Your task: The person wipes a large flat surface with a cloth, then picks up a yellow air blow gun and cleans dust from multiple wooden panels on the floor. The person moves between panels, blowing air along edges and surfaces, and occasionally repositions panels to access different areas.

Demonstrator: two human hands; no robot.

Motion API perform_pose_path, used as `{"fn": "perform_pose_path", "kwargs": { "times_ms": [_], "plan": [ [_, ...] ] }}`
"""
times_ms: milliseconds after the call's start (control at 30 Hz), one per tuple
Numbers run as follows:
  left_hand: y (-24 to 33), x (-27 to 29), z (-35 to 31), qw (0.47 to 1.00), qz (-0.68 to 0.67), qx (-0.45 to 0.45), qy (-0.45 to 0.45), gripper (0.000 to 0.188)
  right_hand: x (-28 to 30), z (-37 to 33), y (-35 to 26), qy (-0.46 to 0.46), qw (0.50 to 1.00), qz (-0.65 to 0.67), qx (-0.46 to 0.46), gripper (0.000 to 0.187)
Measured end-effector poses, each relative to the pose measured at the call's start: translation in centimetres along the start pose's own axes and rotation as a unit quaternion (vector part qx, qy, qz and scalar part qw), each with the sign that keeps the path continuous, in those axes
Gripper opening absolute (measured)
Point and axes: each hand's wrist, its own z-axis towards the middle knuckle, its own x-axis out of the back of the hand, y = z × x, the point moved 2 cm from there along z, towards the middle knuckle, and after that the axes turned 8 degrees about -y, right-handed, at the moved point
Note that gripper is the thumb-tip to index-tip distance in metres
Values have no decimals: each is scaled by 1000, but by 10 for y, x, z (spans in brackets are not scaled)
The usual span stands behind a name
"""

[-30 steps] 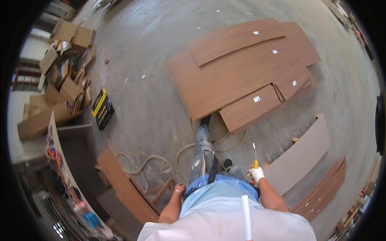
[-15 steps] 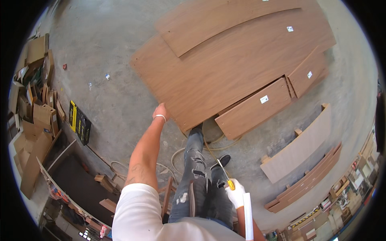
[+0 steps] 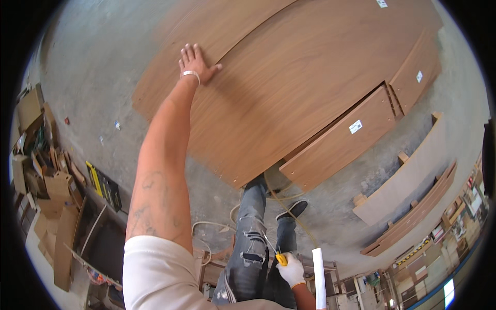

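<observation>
My left hand (image 3: 195, 66) is bare, with a white band at the wrist. Its fingers are spread, the palm laid on the near end of a narrower brown wood board (image 3: 232, 23), which rests on a large brown panel (image 3: 289, 82). In my right hand (image 3: 290, 270), gloved in white, is a yellow-handled tool (image 3: 281, 259) with a slim metal end pointing up beside my jeans. Whether that end is a blade or a shaft, I cannot tell. A white tube-like piece (image 3: 319, 279) stands by my right forearm.
Smaller brown boards (image 3: 338, 139) lie along the panel's right edge. Farther right, more boards (image 3: 405, 170) sit on blocks. A hose (image 3: 206, 225) curls on the floor near my feet. Cardboard scraps (image 3: 54, 191) and a black-yellow flat box (image 3: 103, 186) are at left.
My left hand has gone from the large panel's left edge forward onto the narrower board, its fingers now spread. The right hand has dropped lower with the yellow-handled tool. My view has shifted.
</observation>
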Motion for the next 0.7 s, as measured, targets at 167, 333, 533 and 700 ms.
{"fn": "perform_pose_path", "kwargs": {
  "times_ms": [167,333,533,700],
  "plan": [
    [7,-58,-27,991,30,-78,105,94,2,17,-39,-11,996,81,17,35],
    [13,-99,-83,990,17,-119,75,85,23,13,-69,12,998,39,46,41],
    [28,-171,-184,988,-16,-152,23,79,35,3,-60,42,998,-2,55,41],
    [25,-217,-289,981,-74,-172,-60,78,26,9,-25,1,1000,-11,26,42]
  ]
}}
